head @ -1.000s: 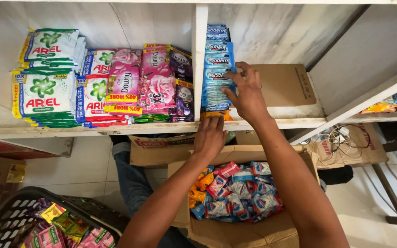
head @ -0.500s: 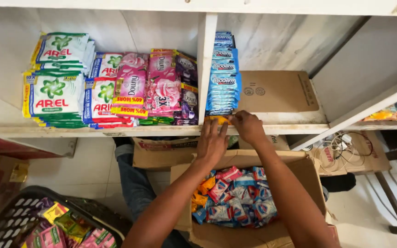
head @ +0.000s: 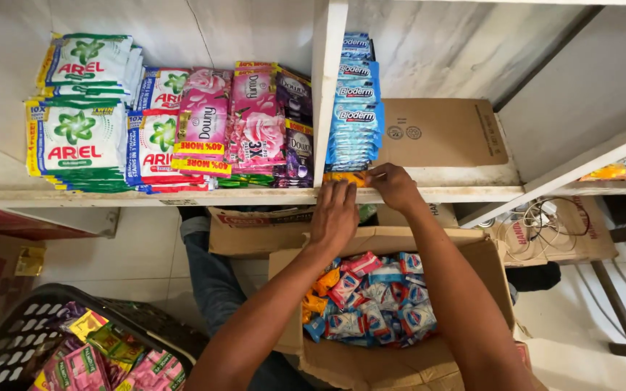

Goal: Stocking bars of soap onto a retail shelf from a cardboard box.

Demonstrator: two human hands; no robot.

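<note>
Both hands meet at the shelf edge (head: 255, 195), twelve o'clock of the box (head: 400, 362). Right hand (head: 394, 185) pinches orange sachets (head: 345, 177) under the blue stack (head: 353, 108); left hand (head: 335, 216), fingers loosely curled, touches them.

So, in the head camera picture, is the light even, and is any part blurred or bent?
Head view: soft, even light, no strong glare; the shelf edge curves slightly from the wide lens; the left hand and right hand look sharp; the blue sachets stay clear; the black basket sits dimmer in the corner.
</note>
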